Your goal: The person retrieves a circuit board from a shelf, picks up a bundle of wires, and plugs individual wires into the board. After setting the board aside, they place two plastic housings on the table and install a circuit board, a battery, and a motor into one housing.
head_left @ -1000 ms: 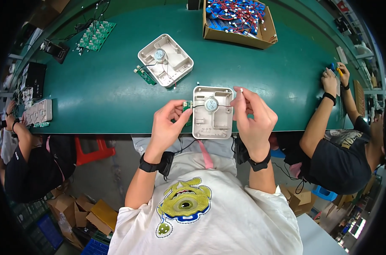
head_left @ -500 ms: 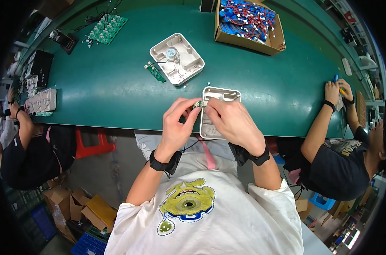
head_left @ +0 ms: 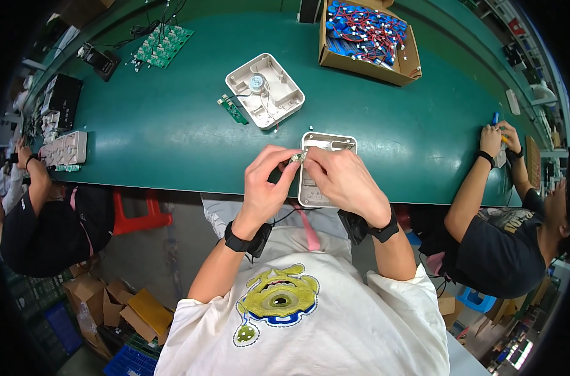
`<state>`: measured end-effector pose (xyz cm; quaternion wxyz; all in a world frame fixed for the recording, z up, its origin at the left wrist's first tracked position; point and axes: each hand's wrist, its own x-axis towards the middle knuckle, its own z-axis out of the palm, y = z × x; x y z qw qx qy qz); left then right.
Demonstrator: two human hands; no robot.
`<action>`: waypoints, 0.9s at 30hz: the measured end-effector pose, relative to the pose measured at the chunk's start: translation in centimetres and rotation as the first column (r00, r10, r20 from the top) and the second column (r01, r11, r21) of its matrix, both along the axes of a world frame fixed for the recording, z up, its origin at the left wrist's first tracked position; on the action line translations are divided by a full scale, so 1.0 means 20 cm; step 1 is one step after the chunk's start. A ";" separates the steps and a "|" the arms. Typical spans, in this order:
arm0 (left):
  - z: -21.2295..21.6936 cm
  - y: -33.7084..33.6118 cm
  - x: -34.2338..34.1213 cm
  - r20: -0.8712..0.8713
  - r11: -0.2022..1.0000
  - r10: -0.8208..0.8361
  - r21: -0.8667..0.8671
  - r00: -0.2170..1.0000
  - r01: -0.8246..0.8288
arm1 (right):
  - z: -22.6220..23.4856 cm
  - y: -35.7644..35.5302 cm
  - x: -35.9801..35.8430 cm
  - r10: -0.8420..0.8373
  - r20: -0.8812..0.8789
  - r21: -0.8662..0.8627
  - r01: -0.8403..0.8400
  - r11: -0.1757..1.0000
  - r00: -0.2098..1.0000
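Note:
My left hand (head_left: 267,183) pinches a small green circuit board (head_left: 295,159) with pale connectors between thumb and fingertips. Against the board's right end, the closed fingertips of my right hand (head_left: 348,183) meet those of the left; what they grip is too small and covered to name. Beneath both hands, a white plastic housing (head_left: 310,197) lies open side up at the table's front edge, partly hidden by my right hand. Farther back rests a second white housing half (head_left: 280,118) with a round speaker (head_left: 256,83) and thin wires, a green board (head_left: 235,111) beside it.
A cardboard box (head_left: 366,70) of blue wired cylinders stands at the back right. Several green boards (head_left: 166,47) lie at the back left, near a black device (head_left: 100,61). Co-workers sit on either side, one with hands (head_left: 499,139) over a part at the right.
The picture has shifted slightly, moving the table's things a little down and right. My hands remain together at the circuit board, with only small finger movement.

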<state>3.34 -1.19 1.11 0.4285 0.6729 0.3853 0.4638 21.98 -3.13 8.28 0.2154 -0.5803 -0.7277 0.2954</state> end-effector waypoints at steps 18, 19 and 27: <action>-0.05 0.00 0.00 0.107 0.999 -0.012 -0.028 0.994 0.015 | 0.00 0.01 -0.06 -0.082 0.037 0.020 0.081 0.996 0.996; -0.05 -0.01 0.00 0.111 0.999 -0.017 -0.028 0.994 0.020 | 0.00 0.00 -0.07 -0.087 0.040 0.021 0.086 0.996 0.995; -0.07 -0.03 -0.01 0.102 0.995 0.059 -0.085 0.993 -0.050 | 0.12 0.17 0.19 -0.249 -0.017 0.201 0.247 0.948 0.968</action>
